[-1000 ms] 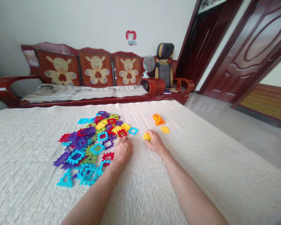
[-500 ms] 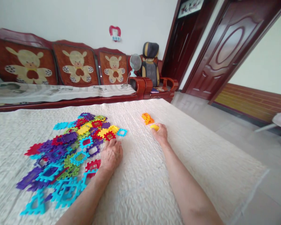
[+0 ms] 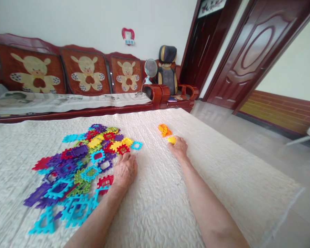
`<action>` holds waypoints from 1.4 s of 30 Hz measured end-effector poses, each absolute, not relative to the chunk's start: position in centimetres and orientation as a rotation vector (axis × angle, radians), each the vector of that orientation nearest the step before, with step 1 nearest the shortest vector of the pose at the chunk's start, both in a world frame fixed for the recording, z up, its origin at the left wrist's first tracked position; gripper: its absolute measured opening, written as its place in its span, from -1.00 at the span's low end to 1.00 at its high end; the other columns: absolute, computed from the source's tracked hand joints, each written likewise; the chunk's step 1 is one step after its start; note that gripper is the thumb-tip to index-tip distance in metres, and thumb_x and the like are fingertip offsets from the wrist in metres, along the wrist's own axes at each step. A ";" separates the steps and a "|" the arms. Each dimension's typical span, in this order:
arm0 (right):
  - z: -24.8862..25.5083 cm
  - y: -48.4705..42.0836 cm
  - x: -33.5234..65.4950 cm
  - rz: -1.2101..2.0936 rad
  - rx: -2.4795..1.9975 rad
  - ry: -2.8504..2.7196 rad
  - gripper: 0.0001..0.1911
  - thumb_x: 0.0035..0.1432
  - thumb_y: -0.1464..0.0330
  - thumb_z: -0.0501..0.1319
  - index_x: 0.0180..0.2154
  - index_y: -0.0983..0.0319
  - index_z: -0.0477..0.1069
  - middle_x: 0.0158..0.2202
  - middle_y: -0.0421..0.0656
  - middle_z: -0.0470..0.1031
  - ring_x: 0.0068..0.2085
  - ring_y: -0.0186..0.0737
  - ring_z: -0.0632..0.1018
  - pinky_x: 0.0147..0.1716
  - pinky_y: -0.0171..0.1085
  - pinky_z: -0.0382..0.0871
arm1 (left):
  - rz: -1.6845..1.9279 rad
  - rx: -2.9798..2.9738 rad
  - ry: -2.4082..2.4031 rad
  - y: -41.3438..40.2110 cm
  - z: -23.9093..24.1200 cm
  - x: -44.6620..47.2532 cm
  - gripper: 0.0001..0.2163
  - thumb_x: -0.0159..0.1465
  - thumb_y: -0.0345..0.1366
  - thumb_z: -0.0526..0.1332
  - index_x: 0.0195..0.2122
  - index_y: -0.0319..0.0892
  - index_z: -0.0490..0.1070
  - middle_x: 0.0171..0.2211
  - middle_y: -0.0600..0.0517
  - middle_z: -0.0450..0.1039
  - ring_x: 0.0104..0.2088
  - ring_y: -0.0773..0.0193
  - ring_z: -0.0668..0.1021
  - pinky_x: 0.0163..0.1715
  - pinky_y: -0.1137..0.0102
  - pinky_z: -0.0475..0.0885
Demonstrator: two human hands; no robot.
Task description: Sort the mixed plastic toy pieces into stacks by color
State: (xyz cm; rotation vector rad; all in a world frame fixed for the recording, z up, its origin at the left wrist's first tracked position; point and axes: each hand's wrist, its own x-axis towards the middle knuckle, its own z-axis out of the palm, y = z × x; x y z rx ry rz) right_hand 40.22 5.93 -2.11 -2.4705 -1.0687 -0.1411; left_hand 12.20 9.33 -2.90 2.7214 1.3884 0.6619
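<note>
On the white quilted cloth point(image 3: 155, 210), the left hand point(image 3: 126, 168) rests at the right border of a pile of colourful plastic pieces point(image 3: 80, 175). The right hand point(image 3: 179, 148) holds a yellow piece point(image 3: 171, 140), just beside some orange pieces point(image 3: 164, 130), toward the far right corner. Beyond the far edge stands a wooden sofa point(image 3: 93, 112).

Location type: home, living room. Indicators: carved red-wood sofa point(image 3: 156, 96) along white wall point(image 3: 88, 20); three bear-pattern cushions point(image 3: 89, 70) upright on sofa, pale cover point(image 3: 85, 100) over its seat. Small fan point(image 3: 151, 68) at sofa end. Matching wooden armchair point(image 3: 195, 92) alongside, fitted with black-and-yellow back pad point(image 3: 167, 80). Heart-shaped red surround point(image 3: 123, 33) around wall plate point(image 3: 128, 35). Paneled wooden door point(image 3: 255, 58); tiled floor point(image 3: 248, 127). Foreground: quilted cream cloth point(image 3: 155, 193), colorful plastic toy pieces point(image 3: 79, 175) on top.
</note>
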 end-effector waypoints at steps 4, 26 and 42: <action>-2.2 6.0 40.1 -0.184 -2.485 -1.087 -0.51 0.16 0.21 0.14 0.10 0.25 0.34 0.02 0.04 0.44 0.06 0.04 0.43 0.03 -0.10 0.26 | 0.656 2.695 1.406 9.3 -2.8 12.3 -0.72 0.36 -0.31 0.00 -0.17 -0.14 0.53 -0.13 -0.10 0.47 -0.12 0.06 0.43 -0.15 0.27 0.36; -1.3 16.3 26.8 0.296 -1.676 -1.842 -0.46 -0.02 0.43 0.25 0.06 0.22 0.39 0.09 -0.06 0.47 0.10 -0.10 0.47 0.14 -0.11 0.30 | 0.949 2.388 1.433 10.6 -3.8 12.6 -0.75 0.23 -0.52 0.05 -0.23 -0.22 0.51 -0.23 -0.10 0.53 -0.16 0.14 0.51 -0.07 0.25 0.35; -2.2 16.8 25.4 0.179 -1.788 -1.854 -0.59 0.09 0.21 0.27 -0.01 0.16 0.46 0.04 -0.09 0.49 0.10 -0.11 0.46 0.14 -0.11 0.26 | 0.903 2.393 1.459 10.3 -3.7 12.6 -0.77 0.23 -0.49 0.05 -0.24 -0.20 0.50 -0.22 -0.10 0.50 -0.14 0.12 0.48 -0.06 0.24 0.33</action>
